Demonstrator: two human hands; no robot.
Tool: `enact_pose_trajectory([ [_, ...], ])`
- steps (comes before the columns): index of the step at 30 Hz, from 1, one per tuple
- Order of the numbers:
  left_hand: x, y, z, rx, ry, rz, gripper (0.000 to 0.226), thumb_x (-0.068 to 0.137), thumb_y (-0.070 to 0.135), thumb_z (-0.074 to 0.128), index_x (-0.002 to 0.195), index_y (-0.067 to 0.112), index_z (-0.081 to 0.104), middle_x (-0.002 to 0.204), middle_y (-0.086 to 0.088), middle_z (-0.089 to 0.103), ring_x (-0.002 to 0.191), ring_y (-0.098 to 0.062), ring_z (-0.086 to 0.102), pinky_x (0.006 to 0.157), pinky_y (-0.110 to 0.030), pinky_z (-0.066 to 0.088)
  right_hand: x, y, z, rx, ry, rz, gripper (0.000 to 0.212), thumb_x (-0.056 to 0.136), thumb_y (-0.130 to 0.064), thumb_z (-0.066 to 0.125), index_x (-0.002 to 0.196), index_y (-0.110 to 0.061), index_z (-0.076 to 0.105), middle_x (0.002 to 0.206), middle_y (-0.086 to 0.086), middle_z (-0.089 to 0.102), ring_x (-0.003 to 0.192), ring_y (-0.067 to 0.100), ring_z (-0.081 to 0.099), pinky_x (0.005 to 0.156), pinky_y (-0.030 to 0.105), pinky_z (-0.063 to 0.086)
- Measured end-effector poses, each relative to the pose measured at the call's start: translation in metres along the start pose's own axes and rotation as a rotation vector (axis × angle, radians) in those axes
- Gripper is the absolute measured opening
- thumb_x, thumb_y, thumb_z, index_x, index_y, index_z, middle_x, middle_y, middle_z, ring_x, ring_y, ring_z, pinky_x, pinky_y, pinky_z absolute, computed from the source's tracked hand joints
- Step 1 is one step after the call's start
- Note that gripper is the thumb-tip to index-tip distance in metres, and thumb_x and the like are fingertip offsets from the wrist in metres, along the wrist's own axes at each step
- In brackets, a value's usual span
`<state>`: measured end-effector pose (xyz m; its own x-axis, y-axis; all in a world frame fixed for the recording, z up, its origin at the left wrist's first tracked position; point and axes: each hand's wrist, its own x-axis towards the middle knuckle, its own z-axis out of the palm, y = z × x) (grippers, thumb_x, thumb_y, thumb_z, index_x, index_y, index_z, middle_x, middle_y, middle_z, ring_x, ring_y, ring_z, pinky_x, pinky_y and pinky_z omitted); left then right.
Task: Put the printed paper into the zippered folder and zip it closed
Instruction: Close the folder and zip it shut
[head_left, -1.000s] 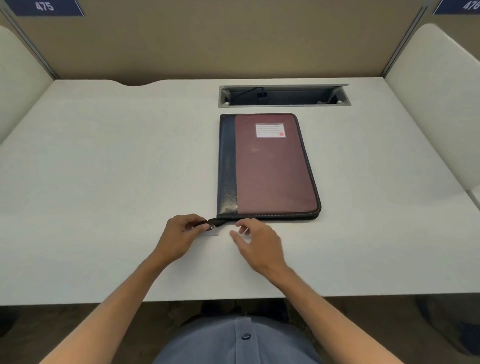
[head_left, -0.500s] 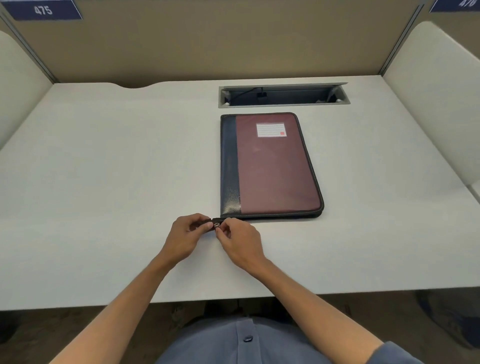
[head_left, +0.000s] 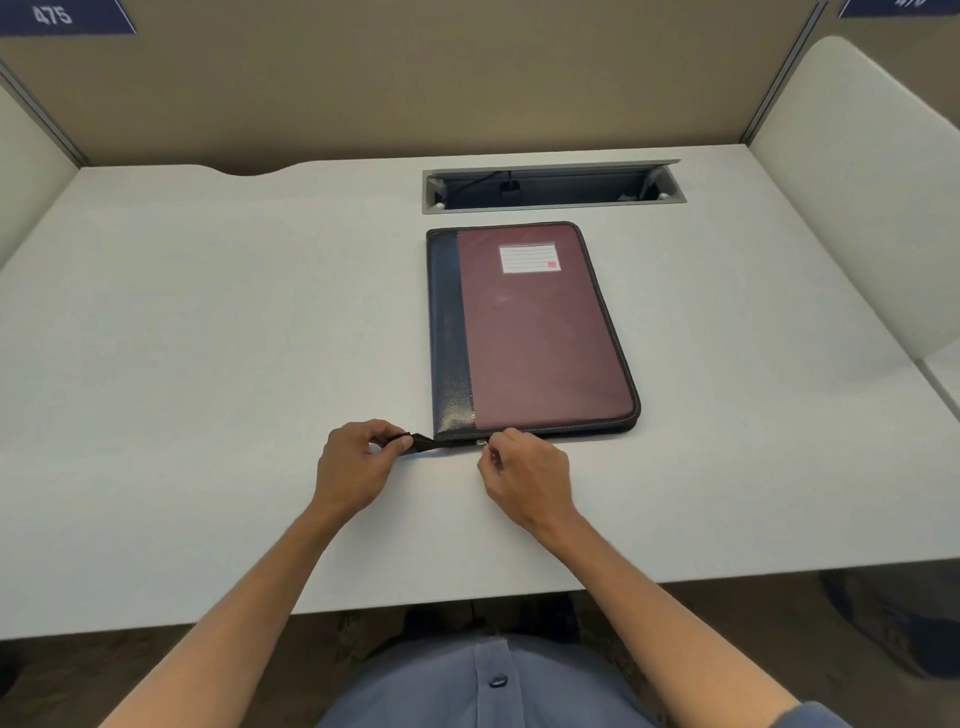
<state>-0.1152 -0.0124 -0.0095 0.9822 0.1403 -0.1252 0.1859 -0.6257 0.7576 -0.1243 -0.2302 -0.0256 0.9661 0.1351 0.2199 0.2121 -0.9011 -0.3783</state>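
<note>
While the left hand (head_left: 358, 460) pinched the zipper tail (head_left: 423, 443) and the right hand (head_left: 524, 470) apparently gripped the slider (head_left: 482, 443), the zippered folder (head_left: 530, 332) lay flat on the tabletop (head_left: 208, 364); uneven pulling risked jamming.

White desk (head_left: 208, 364); open cable tray (head_left: 553, 186); tan partition (head_left: 415, 78).
</note>
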Motion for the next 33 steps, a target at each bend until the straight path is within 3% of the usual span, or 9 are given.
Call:
enact_pose_trajectory([
  [6, -0.001, 0.002, 0.001, -0.018, 0.03, 0.007, 0.025, 0.081, 0.023, 0.073, 0.068, 0.043, 0.067, 0.074, 0.018, 0.071, 0.082, -0.009, 0.066, 0.076, -0.032, 0.051, -0.005, 0.038, -0.014, -0.096, 0.06, 0.089, 0.028, 0.081, -0.022, 0.061, 0.058, -0.019, 0.046, 0.056, -0.005, 0.049, 0.053, 0.013, 0.038, 0.039, 0.021, 0.026],
  [14, -0.001, 0.002, 0.003, -0.01, 0.084, -0.036, 0.02, 0.083, 0.024, 0.072, 0.071, 0.039, 0.068, 0.077, 0.02, 0.07, 0.084, -0.011, 0.065, 0.075, -0.032, 0.05, -0.009, 0.082, -0.033, -0.117, 0.079, 0.152, 0.028, 0.08, -0.019, 0.063, 0.057, -0.02, 0.046, 0.052, -0.007, 0.045, 0.048, 0.012, 0.038, 0.037, 0.019, 0.025],
  [20, -0.002, -0.002, 0.005, -0.048, 0.112, -0.066, 0.013, 0.083, 0.021, 0.072, 0.076, 0.031, 0.071, 0.079, 0.016, 0.071, 0.086, -0.013, 0.065, 0.072, -0.025, 0.046, -0.016, 0.121, -0.05, -0.184, 0.094, 0.222, 0.028, 0.08, -0.019, 0.064, 0.058, -0.02, 0.046, 0.051, -0.008, 0.042, 0.047, 0.011, 0.035, 0.042, 0.015, 0.011],
  [24, -0.003, 0.003, 0.011, -0.04, 0.148, -0.081, 0.01, 0.084, 0.019, 0.071, 0.078, 0.027, 0.071, 0.08, 0.01, 0.071, 0.088, -0.019, 0.066, 0.075, -0.029, 0.046, -0.014, 0.133, -0.053, -0.172, 0.095, 0.223, 0.025, 0.084, -0.02, 0.063, 0.063, -0.019, 0.051, 0.055, -0.008, 0.048, 0.05, 0.013, 0.04, 0.04, 0.017, 0.02],
  [26, -0.006, 0.009, 0.019, 0.052, 0.22, -0.076, 0.007, 0.084, 0.017, 0.068, 0.088, 0.021, 0.072, 0.088, 0.003, 0.073, 0.093, -0.024, 0.065, 0.083, -0.035, 0.045, -0.014, 0.136, -0.054, -0.123, 0.105, 0.242, 0.023, 0.087, -0.022, 0.063, 0.066, -0.02, 0.053, 0.059, -0.008, 0.051, 0.054, 0.013, 0.044, 0.04, 0.019, 0.026],
  [30, -0.015, 0.029, 0.052, 0.384, 0.336, 0.179, 0.037, 0.086, 0.022, 0.057, 0.122, 0.017, 0.058, 0.128, -0.005, 0.058, 0.121, -0.026, 0.051, 0.101, -0.044, 0.027, -0.019, 0.144, -0.054, -0.029, 0.123, 0.241, 0.019, 0.09, -0.028, 0.064, 0.073, -0.021, 0.059, 0.066, -0.01, 0.055, 0.059, 0.01, 0.047, 0.044, 0.015, 0.026],
  [33, -0.013, 0.058, 0.083, 0.473, 0.215, 0.445, 0.048, 0.086, 0.038, 0.055, 0.129, 0.017, 0.055, 0.14, -0.006, 0.049, 0.132, -0.023, 0.042, 0.105, -0.042, 0.026, -0.018, 0.146, -0.053, 0.001, 0.129, 0.233, 0.01, 0.092, -0.027, 0.063, 0.084, -0.02, 0.066, 0.073, -0.008, 0.061, 0.063, 0.012, 0.054, 0.046, 0.022, 0.039],
])
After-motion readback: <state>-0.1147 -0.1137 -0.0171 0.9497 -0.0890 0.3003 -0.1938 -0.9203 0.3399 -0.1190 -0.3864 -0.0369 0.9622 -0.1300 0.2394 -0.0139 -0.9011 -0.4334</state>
